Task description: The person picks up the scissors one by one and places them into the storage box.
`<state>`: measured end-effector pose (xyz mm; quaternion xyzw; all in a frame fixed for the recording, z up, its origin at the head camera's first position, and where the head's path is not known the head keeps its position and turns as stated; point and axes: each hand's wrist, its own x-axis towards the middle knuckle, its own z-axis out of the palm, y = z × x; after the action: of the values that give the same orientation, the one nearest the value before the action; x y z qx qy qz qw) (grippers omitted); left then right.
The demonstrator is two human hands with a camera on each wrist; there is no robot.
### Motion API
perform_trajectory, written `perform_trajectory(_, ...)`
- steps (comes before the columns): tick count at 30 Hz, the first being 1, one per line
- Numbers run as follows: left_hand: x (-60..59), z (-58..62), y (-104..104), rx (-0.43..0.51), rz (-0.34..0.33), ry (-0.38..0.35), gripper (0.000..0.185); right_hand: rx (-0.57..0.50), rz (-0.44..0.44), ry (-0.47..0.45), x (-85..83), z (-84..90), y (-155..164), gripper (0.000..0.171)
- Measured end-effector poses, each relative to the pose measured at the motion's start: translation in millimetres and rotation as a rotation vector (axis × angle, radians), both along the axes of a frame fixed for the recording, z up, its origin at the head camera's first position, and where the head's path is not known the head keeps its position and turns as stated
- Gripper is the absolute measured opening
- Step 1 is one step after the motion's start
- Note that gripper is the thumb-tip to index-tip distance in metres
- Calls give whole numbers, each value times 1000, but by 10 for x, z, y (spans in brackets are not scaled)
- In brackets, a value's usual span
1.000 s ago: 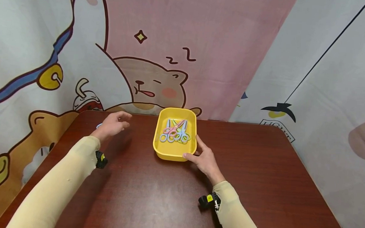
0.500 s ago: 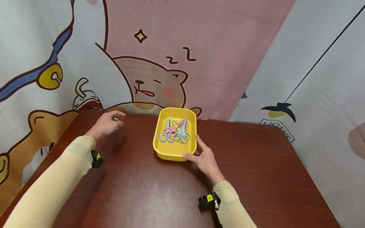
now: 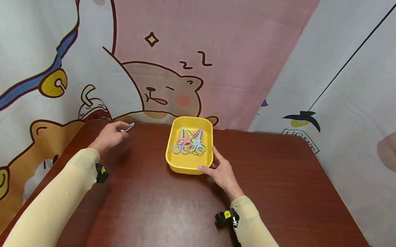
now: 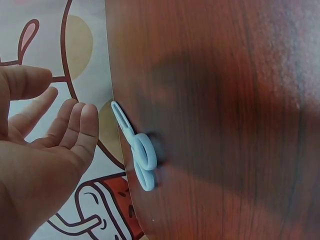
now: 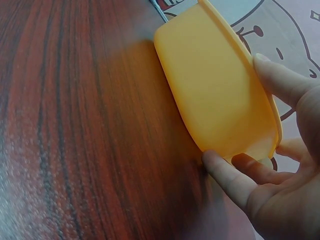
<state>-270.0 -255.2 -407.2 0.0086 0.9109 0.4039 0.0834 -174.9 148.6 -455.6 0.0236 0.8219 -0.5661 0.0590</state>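
Light-blue scissors lie at the table's far left edge, blades pointing to the edge. My left hand hovers over them in the head view, hiding the handles and leaving the tip visible. Seen from the left wrist, this hand is apart from the scissors, fingers loosely bent and holding nothing. A yellow plastic basket stands on the table at the far middle. Several small scissors lie in it, pink, blue and green. My right hand holds the basket's near right corner, thumb at the front rim and fingers along the side.
The dark brown wooden table spreads around the basket. A cartoon-printed cloth hangs directly behind its far edge and at both sides.
My left hand has drawn back to the left, uncovering the tip of the blue scissors. The right hand and the basket have stayed in place.
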Motion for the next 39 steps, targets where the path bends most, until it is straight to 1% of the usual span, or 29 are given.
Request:
perform_trajectory(2,-8,-12,-19,-2,4,2,48,-1,0,1,-1,0,1,101)
perform_trajectory(5,-14,-15,-44,-33,2,18,49,-3,0,1,-3,4,1,101)
perform_trajectory(14,-28,-88,-135,-29,50,-5,48,-23,3,1,-1,9,1,102)
perform_trajectory(29,-28,-212,-296,-20,56,30,48,-8,-8,-4,-3,6,-2,102)
perform_trajectory(39,-45,-310,-395,-51,60,51,49,-24,-8,-5,2,1,-2,101)
